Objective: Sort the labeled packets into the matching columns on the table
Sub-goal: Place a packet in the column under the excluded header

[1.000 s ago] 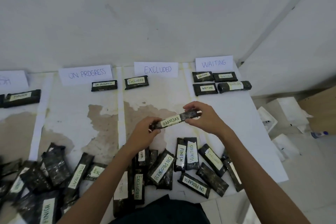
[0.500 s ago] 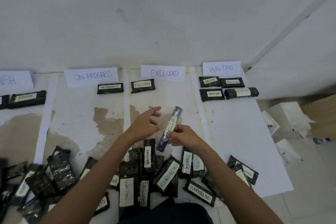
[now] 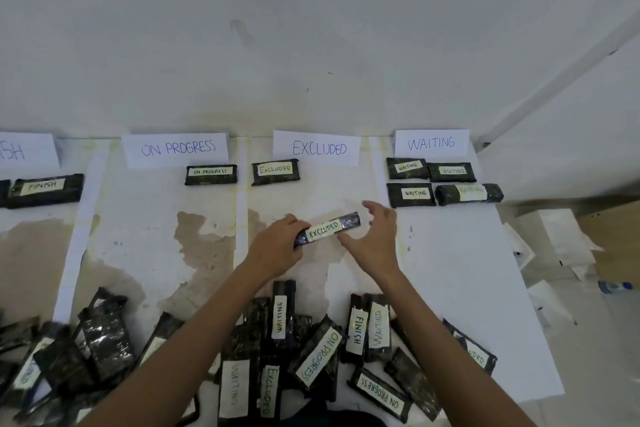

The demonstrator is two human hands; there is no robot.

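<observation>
Dark plastic-wrapped packet labelled EXCLUDED (image 3: 332,227) lies tilted, low in the column under the white paper EXCLUDED sign (image 3: 317,148). The left hand (image 3: 277,246) grips its left end, and the right hand (image 3: 374,239) is spread open at its right end. Placement seems in hand. Next, it likely needs squaring below the already placed EXCLUDED packet (image 3: 275,170), where bare tabletop (image 3: 450,270) leaves room between the column lines.

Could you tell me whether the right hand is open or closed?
Open: the right hand spreads its fingers beside the packet, which only the left hand grips.
</observation>
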